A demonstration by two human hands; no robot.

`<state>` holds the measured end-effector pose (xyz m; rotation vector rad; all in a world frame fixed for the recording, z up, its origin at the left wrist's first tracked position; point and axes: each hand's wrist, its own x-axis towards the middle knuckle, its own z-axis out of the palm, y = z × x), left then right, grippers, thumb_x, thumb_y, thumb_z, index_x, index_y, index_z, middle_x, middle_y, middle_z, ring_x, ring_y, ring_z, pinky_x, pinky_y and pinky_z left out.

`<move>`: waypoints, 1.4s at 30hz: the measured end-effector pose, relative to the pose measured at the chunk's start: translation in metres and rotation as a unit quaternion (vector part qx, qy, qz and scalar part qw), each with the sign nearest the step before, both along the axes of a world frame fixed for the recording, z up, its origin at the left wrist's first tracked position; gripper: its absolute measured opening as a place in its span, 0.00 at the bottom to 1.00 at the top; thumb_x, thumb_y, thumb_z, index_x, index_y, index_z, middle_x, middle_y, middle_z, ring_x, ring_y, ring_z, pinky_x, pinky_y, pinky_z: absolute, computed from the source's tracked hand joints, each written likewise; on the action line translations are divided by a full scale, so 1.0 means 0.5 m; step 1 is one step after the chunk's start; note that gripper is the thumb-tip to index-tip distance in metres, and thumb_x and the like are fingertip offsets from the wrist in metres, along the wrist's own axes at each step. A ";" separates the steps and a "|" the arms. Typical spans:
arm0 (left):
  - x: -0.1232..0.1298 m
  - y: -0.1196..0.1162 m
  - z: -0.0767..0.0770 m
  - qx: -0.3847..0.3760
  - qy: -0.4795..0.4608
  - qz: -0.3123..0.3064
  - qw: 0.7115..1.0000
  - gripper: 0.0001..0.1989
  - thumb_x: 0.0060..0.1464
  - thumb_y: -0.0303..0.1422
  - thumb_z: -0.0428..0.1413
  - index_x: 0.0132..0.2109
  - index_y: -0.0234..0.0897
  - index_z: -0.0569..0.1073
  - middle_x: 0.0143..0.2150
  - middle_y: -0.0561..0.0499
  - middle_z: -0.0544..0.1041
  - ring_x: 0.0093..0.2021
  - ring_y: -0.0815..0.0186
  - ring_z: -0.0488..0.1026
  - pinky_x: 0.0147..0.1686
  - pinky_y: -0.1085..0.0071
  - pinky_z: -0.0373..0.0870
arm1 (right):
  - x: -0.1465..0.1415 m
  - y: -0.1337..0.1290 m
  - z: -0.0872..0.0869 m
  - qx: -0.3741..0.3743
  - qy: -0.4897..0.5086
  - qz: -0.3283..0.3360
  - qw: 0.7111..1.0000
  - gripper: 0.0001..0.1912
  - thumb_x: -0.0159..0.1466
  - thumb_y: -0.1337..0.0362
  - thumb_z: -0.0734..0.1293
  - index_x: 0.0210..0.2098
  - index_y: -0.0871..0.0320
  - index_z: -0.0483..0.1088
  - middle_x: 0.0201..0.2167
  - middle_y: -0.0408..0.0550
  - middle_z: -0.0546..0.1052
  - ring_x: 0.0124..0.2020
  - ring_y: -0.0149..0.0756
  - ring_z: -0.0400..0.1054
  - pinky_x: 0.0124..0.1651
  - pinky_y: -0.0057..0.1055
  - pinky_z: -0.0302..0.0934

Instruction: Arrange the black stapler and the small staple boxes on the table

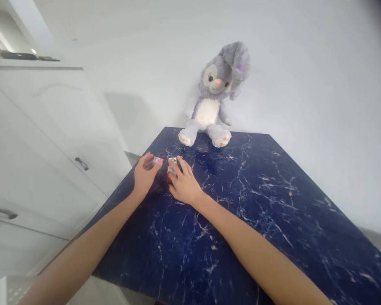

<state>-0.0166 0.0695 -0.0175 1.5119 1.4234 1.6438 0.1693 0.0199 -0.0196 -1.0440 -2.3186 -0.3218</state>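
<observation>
My left hand [145,173] is over the left part of the blue marbled table [241,199], its fingers closed on a small red and white packet [157,160]. Just to the right, my right hand [184,180] rests with its fingers over a small red, white and black box [172,160]. The fingers cover much of that box, and its markings are too small to read. A narrow gap separates the packet from the box.
A grey plush rabbit [208,112] sits at the table's back edge against the pale wall. White cabinets [44,140] with dark handles stand along the left side. A white perforated item [15,291] shows at the bottom left.
</observation>
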 end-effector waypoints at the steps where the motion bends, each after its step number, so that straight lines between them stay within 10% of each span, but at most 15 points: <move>1: -0.003 0.002 -0.002 -0.002 0.000 0.016 1.000 0.32 0.50 0.39 0.67 0.60 0.40 0.70 0.59 0.43 0.76 0.53 0.57 0.76 0.54 0.58 0.75 | -0.003 -0.001 0.000 0.001 -0.003 -0.008 1.000 0.20 0.65 0.64 0.66 0.54 0.67 0.73 0.71 0.62 0.57 0.74 0.64 0.33 0.73 0.60 0.41; 21: -0.029 0.030 -0.031 -0.040 0.004 0.070 0.997 0.27 0.49 0.41 0.68 0.55 0.43 0.73 0.55 0.46 0.76 0.50 0.56 0.76 0.54 0.56 0.72 | -0.011 0.007 -0.016 0.092 -0.051 0.009 0.994 0.12 0.72 0.69 0.61 0.48 0.57 0.76 0.40 0.51 0.78 0.58 0.46 0.65 0.72 0.51 0.49; 35: -0.034 0.028 -0.015 -0.074 0.023 0.056 0.995 0.24 0.50 0.45 0.65 0.53 0.42 0.75 0.45 0.47 0.78 0.41 0.58 0.78 0.48 0.58 0.75 | -0.003 0.008 -0.018 0.033 0.128 -0.003 0.991 0.19 0.73 0.68 0.58 0.62 0.59 0.67 0.53 0.56 0.77 0.64 0.46 0.62 0.66 0.46 0.58; 42: -0.053 0.004 0.046 -0.060 0.199 -0.280 0.937 0.17 0.49 0.42 0.66 0.44 0.42 0.78 0.46 0.48 0.80 0.48 0.57 0.78 0.55 0.58 0.72 | 0.008 0.005 -0.008 -0.040 0.318 -0.072 0.945 0.21 0.74 0.62 0.57 0.64 0.57 0.63 0.48 0.55 0.76 0.49 0.42 0.72 0.55 0.40 0.67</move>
